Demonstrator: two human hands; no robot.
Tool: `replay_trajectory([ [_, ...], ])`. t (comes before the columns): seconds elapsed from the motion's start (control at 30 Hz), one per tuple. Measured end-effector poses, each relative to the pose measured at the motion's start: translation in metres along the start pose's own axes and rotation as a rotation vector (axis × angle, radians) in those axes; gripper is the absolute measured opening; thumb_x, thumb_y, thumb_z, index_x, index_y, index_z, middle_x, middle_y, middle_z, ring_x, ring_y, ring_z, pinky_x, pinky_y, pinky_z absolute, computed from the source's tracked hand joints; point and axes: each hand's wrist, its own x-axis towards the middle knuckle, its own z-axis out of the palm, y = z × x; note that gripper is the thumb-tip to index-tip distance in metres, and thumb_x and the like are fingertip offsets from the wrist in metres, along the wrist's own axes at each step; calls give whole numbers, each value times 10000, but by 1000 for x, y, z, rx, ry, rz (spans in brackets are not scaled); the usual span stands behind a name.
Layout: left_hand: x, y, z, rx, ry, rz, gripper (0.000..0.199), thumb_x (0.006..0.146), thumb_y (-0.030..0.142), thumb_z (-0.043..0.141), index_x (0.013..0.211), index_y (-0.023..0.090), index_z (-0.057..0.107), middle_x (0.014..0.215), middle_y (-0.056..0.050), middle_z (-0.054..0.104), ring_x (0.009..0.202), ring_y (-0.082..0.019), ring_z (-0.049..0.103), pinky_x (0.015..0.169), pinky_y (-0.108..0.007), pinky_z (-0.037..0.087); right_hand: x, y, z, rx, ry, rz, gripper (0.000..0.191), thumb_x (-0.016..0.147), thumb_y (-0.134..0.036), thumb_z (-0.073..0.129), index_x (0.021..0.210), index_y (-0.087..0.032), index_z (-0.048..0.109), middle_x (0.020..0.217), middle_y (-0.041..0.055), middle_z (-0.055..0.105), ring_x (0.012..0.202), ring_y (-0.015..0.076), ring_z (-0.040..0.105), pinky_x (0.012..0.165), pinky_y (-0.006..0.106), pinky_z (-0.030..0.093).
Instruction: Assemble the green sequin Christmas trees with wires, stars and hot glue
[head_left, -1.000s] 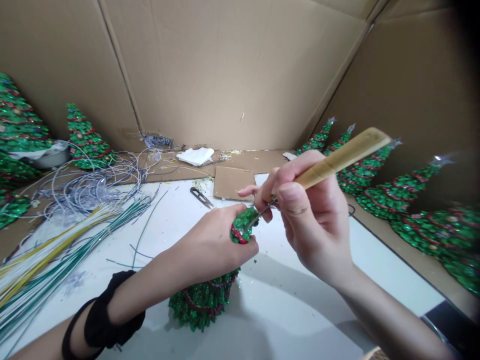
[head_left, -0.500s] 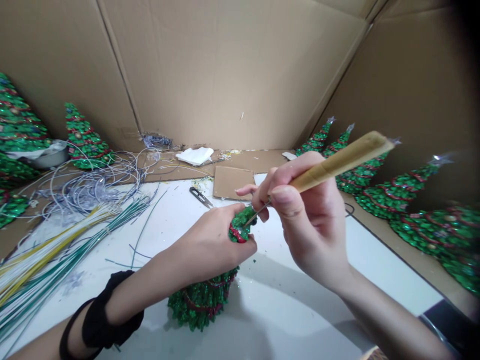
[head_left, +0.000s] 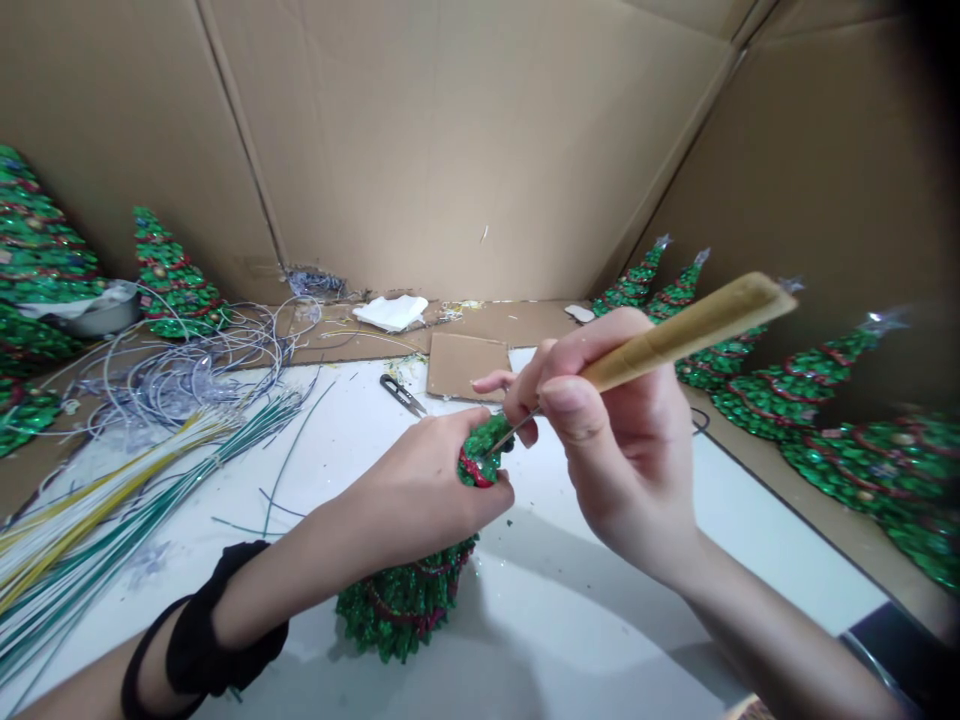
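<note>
My left hand (head_left: 427, 475) is wrapped round the upper part of a green glittery Christmas tree figure (head_left: 405, 605) with red garlands. The tree leans with its top toward the right, and my hand and forearm hide its middle. In my right hand (head_left: 622, 440) is an awl (head_left: 682, 335) with a thick yellowish handle, pinched between thumb and fingers. Its thin metal shaft slants down to the left, and the point touches the tree's top or goes into it; which of the two I cannot tell.
Bundled yellow, white and green wires (head_left: 150, 490) and tangled loose wire (head_left: 195, 370) lie at left. Thread snips (head_left: 403, 394) and a cardboard piece (head_left: 469, 366) lie beyond my hands. Finished-looking trees (head_left: 787, 385) line the right; another tree (head_left: 174, 275) stands back left. Cardboard walls (head_left: 450, 130) enclose the table.
The awl's handle has tilted very slightly lower at its far end. Otherwise both hands and the tree hold the same position.
</note>
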Motion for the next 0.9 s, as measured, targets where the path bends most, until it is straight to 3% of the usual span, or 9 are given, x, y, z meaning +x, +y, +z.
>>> replay_trajectory([
  [0.67, 1, -3, 2, -14, 32, 34, 376, 688, 218, 517, 1057, 183, 576, 784, -2, 595, 721, -173, 540, 617, -256, 410, 2, -1, -1, 4, -14, 4, 130, 904, -347, 516, 836, -250, 463, 718, -36, 485, 618, 115, 473, 665, 331, 500],
  [0.9, 1, -4, 3, -5, 21, 34, 319, 697, 217, 507, 1004, 186, 583, 728, 19, 563, 601, -130, 481, 549, -238, 374, 2, -2, -4, -21, -29, 14, 142, 921, -381, 479, 853, -257, 461, 727, -34, 493, 614, 113, 486, 666, 332, 506],
])
